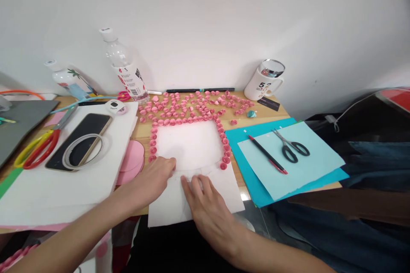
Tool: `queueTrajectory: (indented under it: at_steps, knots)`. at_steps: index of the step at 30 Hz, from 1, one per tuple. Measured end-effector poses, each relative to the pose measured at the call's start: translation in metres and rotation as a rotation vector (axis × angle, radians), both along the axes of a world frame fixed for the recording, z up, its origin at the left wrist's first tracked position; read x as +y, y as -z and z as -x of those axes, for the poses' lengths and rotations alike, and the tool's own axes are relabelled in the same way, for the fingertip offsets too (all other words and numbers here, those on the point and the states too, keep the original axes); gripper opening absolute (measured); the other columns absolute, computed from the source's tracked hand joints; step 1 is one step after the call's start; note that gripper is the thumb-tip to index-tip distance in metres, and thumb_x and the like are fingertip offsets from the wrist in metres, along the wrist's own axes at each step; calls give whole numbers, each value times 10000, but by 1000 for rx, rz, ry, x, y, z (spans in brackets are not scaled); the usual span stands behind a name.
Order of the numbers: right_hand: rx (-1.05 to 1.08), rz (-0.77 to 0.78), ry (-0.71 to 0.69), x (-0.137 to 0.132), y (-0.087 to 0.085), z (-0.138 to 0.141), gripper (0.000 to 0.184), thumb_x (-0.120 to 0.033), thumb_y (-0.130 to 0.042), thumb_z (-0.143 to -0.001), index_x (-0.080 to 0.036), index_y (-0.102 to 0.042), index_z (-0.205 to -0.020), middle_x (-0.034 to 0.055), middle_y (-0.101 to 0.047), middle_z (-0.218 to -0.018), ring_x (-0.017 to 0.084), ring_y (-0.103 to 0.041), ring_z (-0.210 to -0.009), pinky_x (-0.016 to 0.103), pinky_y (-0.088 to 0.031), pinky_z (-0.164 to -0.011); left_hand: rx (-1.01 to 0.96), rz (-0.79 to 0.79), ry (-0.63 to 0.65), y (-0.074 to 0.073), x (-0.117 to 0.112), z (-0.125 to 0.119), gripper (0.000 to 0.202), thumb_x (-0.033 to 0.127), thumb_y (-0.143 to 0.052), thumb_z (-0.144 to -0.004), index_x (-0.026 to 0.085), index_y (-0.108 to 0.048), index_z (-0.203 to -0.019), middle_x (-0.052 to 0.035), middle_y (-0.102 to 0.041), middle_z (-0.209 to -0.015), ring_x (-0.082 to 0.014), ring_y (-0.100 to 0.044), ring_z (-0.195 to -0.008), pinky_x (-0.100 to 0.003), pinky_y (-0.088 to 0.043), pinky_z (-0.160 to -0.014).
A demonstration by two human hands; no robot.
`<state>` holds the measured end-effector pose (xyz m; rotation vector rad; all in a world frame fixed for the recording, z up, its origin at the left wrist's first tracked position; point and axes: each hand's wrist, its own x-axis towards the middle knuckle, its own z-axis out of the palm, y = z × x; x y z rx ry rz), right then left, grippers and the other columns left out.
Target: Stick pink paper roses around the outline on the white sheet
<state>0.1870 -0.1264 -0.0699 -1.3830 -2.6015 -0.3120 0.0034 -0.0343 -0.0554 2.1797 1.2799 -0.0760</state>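
Observation:
A white sheet of paper lies before me, its left, top and right sides lined with rolled pink paper roses. Its near part carries faint pencil-like lines and hangs toward the table's front edge. My left hand rests on the left of the sheet below the rose row, fingers curled in; whatever they may hold is hidden. On the near part of the paper lies my right hand, its fingers stretched out and tips touching the surface. Beyond the sheet many loose pink roses are scattered over the wooden table.
Right: blue sheets bearing black-handled scissors and a pen. Behind stand a white mug and a water bottle. Left: a phone, a tape roll, red-and-yellow scissors and pink paper circles.

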Motion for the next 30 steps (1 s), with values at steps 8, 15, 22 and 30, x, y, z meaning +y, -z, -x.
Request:
queueTrajectory:
  at_steps: [8,15,22,30]
  knots:
    - [29,26,81,0,-1,9,624,35,-465,-697,-97,-470,-1306,141,-573,-964,274,-542,-893,396,-572,-684,-97,-80,49,2,-17,10,142,139,-387,-829,197,-512,-796,-14,-563,-783,-166,-534,-739,-277,-386,-675]
    - [234,126,-14,4,7,-14,480,68,-380,-736,-53,-532,-1175,162,-591,-951,262,-556,-899,308,-557,-508,263,-547,-249,-49,-3,53,202,255,-373,-866,189,-551,-935,-77,-590,-908,-219,-578,-743,-314,-422,-614]
    - [674,79,-81,3,17,-31,540,83,-326,-767,-175,-536,-1193,111,-620,-957,225,-566,-1035,374,-582,-734,465,-703,-208,-34,24,138,263,299,-509,-713,242,-406,-477,-69,-519,-513,-243,-510,-541,-383,-372,-571]
    - [1129,73,-62,26,-34,-16,370,-88,-516,-872,-252,-574,-1198,75,-578,-1037,149,-627,-849,299,-592,-690,-114,-795,-139,-70,-20,48,228,402,-435,-893,222,-507,-772,14,-581,-664,-138,-538,-552,-261,-402,-509]
